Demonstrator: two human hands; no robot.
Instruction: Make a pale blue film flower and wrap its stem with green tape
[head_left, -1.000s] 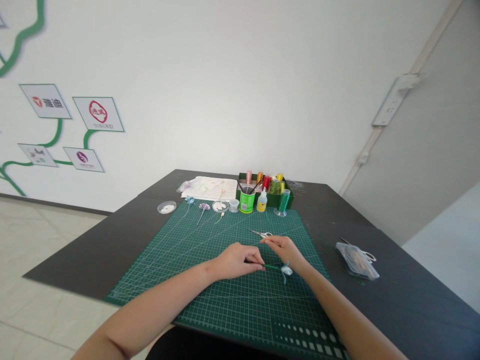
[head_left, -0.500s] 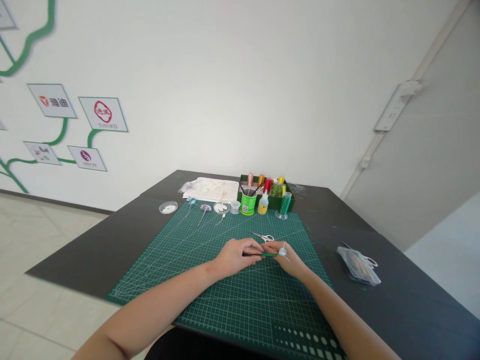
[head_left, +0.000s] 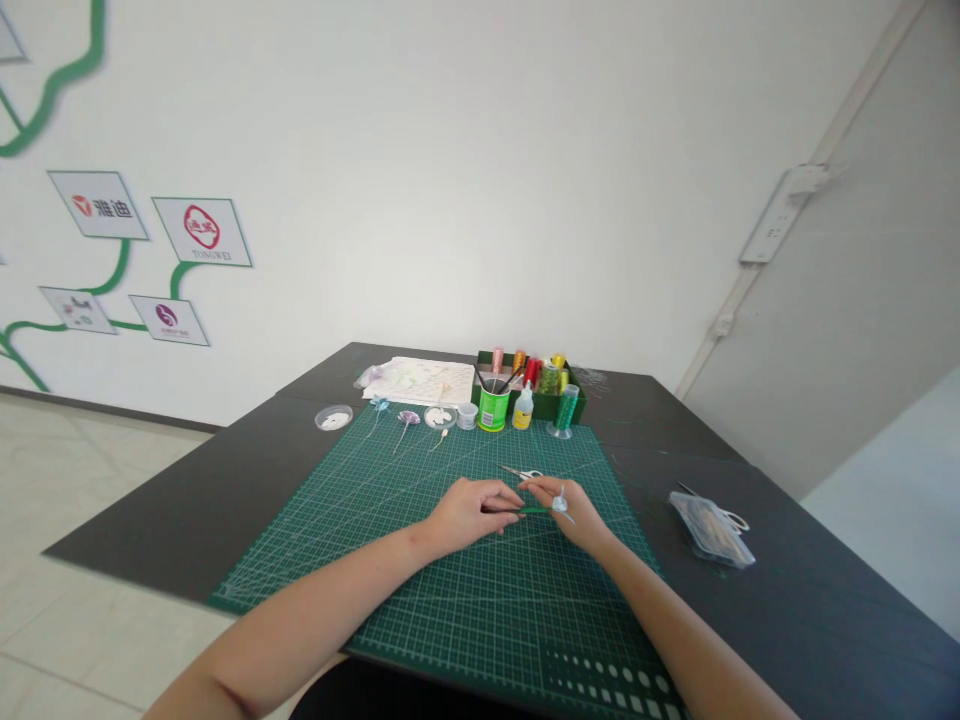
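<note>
My left hand (head_left: 471,515) pinches the green-wrapped stem (head_left: 534,510) of an artificial flower, lying level over the cutting mat (head_left: 465,590). At the stem's right end the small pale blue flower (head_left: 560,503) shows in front of my right palm. My right hand (head_left: 566,508) is beside it, its fingers bent together and pointing left towards my left fingertips. Whatever those right fingers pinch, if anything, is too small to make out. White-handled scissors (head_left: 531,474) lie on the mat just beyond my hands.
Beyond the hands stand a green can (head_left: 493,410) of brushes, a glue bottle (head_left: 523,408), a green thread spool (head_left: 566,408) and a box (head_left: 580,402) of thread. Finished flowers (head_left: 409,418) and dishes (head_left: 334,417) lie at left, a plastic pouch (head_left: 709,530) with scissors at right.
My right fingers have drawn slightly away from my left fingertips and lifted a little. The left hand keeps its hold on the stem. The whole view has shifted slightly.
</note>
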